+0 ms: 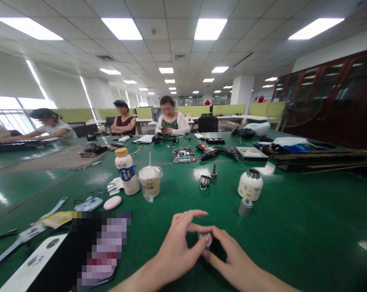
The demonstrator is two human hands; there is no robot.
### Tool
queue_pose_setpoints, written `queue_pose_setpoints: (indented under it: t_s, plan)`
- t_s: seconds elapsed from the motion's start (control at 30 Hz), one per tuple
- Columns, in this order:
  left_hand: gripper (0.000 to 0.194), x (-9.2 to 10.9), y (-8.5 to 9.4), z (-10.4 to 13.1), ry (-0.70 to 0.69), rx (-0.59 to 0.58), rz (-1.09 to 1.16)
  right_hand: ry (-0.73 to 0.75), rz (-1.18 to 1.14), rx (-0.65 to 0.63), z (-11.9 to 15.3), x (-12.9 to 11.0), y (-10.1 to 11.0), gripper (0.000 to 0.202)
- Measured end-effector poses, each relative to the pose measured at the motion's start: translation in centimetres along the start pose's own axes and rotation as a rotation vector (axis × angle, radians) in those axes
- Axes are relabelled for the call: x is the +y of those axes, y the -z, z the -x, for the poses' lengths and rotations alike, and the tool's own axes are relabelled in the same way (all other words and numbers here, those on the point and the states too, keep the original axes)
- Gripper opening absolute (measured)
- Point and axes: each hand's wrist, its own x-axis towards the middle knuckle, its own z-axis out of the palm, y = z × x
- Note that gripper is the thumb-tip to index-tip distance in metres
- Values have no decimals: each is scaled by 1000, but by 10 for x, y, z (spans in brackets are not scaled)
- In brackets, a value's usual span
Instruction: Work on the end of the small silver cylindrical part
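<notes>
My left hand [180,243] and my right hand [230,255] meet low in the centre, over the green table [293,227]. Between their fingertips is a small silvery metal part [205,238], partly covered by the fingers. My left thumb presses on it, and my right thumb and index finger close round its right side. Beyond my hands lie a small metal cup-like piece with a ring [204,181] and a dark upright fitting [214,172]. To the right, an open cream flask [249,185] stands behind a grey metal cap [245,207].
A milk tea bottle [127,174], a plastic cup with a straw [150,182] and a pink oval object [112,202] stand left. Farther back are a circuit board [184,155] and power drills [209,152]. Several people sit across the room.
</notes>
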Motion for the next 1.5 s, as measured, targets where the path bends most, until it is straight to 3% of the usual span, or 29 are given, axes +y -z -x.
queue_pose_setpoints:
  t_s: [0.3,0.47,0.57,0.73,0.87,0.93,1.1,1.23,1.4,1.5]
  plan:
    - [29,-4,8,-7,-1,81,-72,11,2,0,0,-3,2,28]
    - [47,-3,6,-5,-80,-8,-45,1,28,5,-1,-1,1,23]
    - [45,-7,4,-8,-42,25,4,-8,26,-5,-1,-1,1,28]
    - [24,-32,6,-17,104,178,-30,-38,40,-25,-1,-4,3,26]
    - [34,-59,8,-16,133,138,-61,-50,33,-34,-1,-9,5,27]
    - [32,-63,8,-15,134,134,-62,-49,31,-35,-2,-10,6,26]
    - [28,-37,10,-15,99,193,-46,-23,35,-21,-1,-6,4,26]
    - [33,-10,6,-9,3,123,-23,5,30,2,-1,-2,2,26]
    - [35,-6,-2,-4,-32,85,-71,23,21,3,-1,-1,1,28]
    - [30,-9,1,-6,2,170,-87,19,20,-5,-1,-3,2,29]
